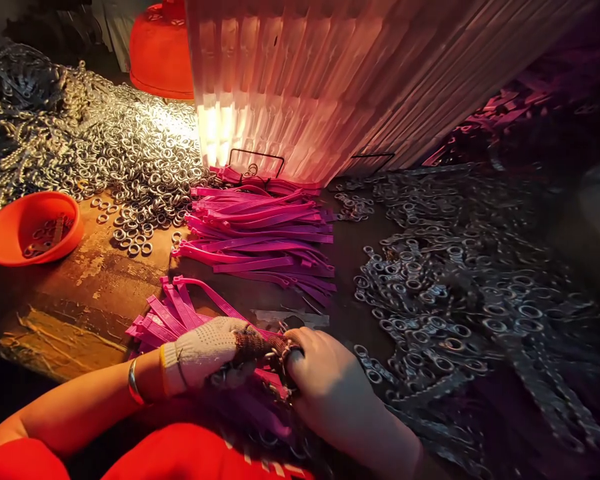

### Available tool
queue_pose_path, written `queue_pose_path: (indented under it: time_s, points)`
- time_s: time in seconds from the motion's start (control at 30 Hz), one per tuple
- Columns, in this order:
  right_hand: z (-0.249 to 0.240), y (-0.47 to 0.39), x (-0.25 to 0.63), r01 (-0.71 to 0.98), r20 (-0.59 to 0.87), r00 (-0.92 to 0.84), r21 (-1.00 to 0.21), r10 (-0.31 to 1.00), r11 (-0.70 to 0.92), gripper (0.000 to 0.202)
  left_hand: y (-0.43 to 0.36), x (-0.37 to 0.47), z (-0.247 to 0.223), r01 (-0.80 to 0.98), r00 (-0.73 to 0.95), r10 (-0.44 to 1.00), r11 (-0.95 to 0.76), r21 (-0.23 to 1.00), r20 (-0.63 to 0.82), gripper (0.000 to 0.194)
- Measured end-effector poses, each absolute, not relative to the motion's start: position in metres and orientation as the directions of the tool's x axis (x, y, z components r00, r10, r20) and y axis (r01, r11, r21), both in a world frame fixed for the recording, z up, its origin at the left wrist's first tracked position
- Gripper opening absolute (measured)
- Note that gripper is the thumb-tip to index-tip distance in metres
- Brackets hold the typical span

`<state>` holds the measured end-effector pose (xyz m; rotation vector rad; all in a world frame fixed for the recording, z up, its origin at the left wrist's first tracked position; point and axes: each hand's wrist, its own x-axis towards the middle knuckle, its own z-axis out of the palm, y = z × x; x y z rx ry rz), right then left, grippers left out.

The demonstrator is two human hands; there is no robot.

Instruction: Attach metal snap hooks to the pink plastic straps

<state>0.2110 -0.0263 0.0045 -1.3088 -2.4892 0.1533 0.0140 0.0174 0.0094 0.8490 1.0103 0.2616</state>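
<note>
My left hand [207,350], in a white knitted glove with dark, worn fingertips, is closed around the end of a pink strap [207,293]. Right beside it, my bare right hand [330,377] is curled over small dark metal pieces [283,360], whose exact kind I cannot make out. The fingertips of both hands meet. A loose bundle of pink straps [165,323] lies just behind the gloved hand, and more pink strap hangs below the hands in shadow. Farther back lies a larger pile of pink straps [265,230], laid roughly side by side.
Metal rings [145,180] are heaped at the back left, beneath a red lamp [163,57]. An orange bowl [63,253] with metal bits stands left. Ring-ended metal parts [425,313] spread across the right. A ribbed translucent panel [290,87] rises behind the straps.
</note>
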Motion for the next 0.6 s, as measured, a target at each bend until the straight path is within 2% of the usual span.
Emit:
queue_pose_path:
  time_s: [0.1,0.17,0.23,0.33,0.4,0.43,0.53,0.6]
  points:
    - [0.008,-0.025,0.211,0.791,0.097,-0.484,-0.377,0.87,0.482,0.018,0.02,0.01,0.013,0.28,0.625,0.531,0.532,0.799,-0.572,0.036]
    - [0.009,-0.024,0.209,0.769,0.061,-0.484,-0.446,0.873,0.458,0.023,0.022,0.008,0.015,0.316,0.65,0.554,0.425,0.848,-0.52,0.031]
    - [0.009,-0.024,0.205,0.782,0.094,-0.466,-0.421,0.88,0.46,0.024,0.023,0.007,0.014,0.323,0.652,0.557,0.41,0.853,-0.514,0.035]
    - [0.005,-0.026,0.197,0.843,0.198,-0.409,-0.291,0.891,0.452,0.024,0.023,0.008,0.009,0.278,0.583,0.586,0.507,0.816,-0.563,0.04]
    - [-0.001,-0.028,0.191,0.861,0.211,-0.366,-0.292,0.906,0.416,0.028,0.021,0.01,0.003,0.221,0.537,0.607,0.568,0.793,-0.585,0.036]
    - [-0.003,-0.03,0.189,0.855,0.194,-0.34,-0.345,0.92,0.388,0.03,0.019,0.011,0.0,0.192,0.523,0.613,0.593,0.782,-0.592,0.034]
    - [-0.012,-0.034,0.186,0.746,0.06,-0.276,-0.615,0.959,0.253,0.037,0.016,0.013,-0.006,0.109,0.503,0.619,0.646,0.755,-0.603,0.03]
    - [-0.015,-0.034,0.188,0.676,-0.04,-0.268,-0.72,0.963,0.158,0.039,0.019,0.014,-0.005,0.094,0.497,0.627,0.648,0.756,-0.6,0.031]
